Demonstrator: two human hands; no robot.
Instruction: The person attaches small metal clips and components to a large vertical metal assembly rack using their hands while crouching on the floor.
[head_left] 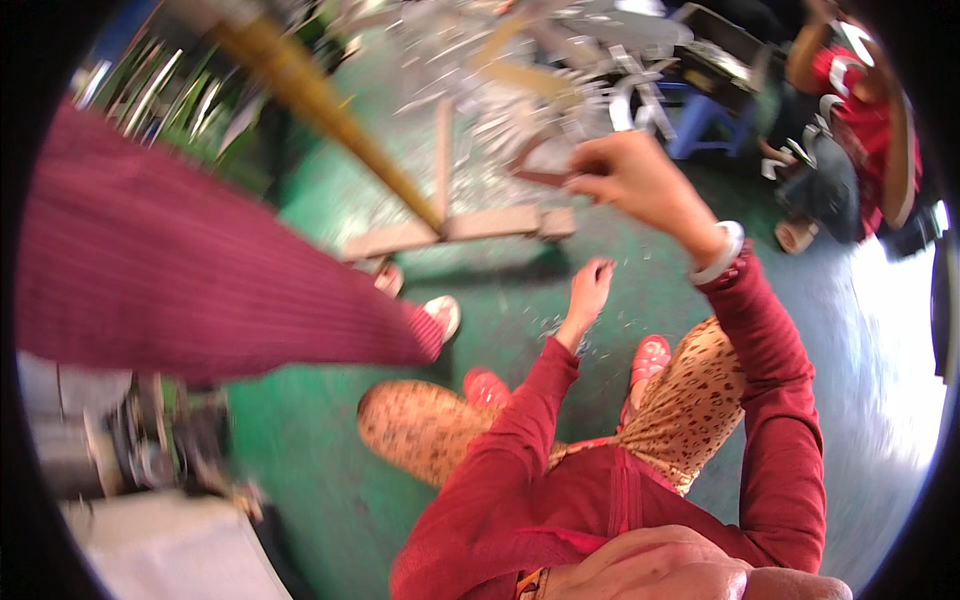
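1. Upper left, a green rack (pixel 170 100) has slender pale lengths in it, blurred.
2. A co-worker's ribbed maroon trouser leg (pixel 220 260) stands beside a yellow pole (pixel 340 140) reaching a wooden beam (pixel 480 228).
3. A thin brown-edged piece (pixel 545 172) is in the right hand, before a blurred heap of pale strips (pixel 440 65).
4. The left hand (pixel 590 290) hangs low, fingers loosely curled; whether it holds anything, I cannot tell.
5. The right hand (pixel 630 180) pinches the piece between thumb and fingers.
6. An open dark box (pixel 740 88) by a blue stool (pixel 712 127) contains indistinct pale pieces.
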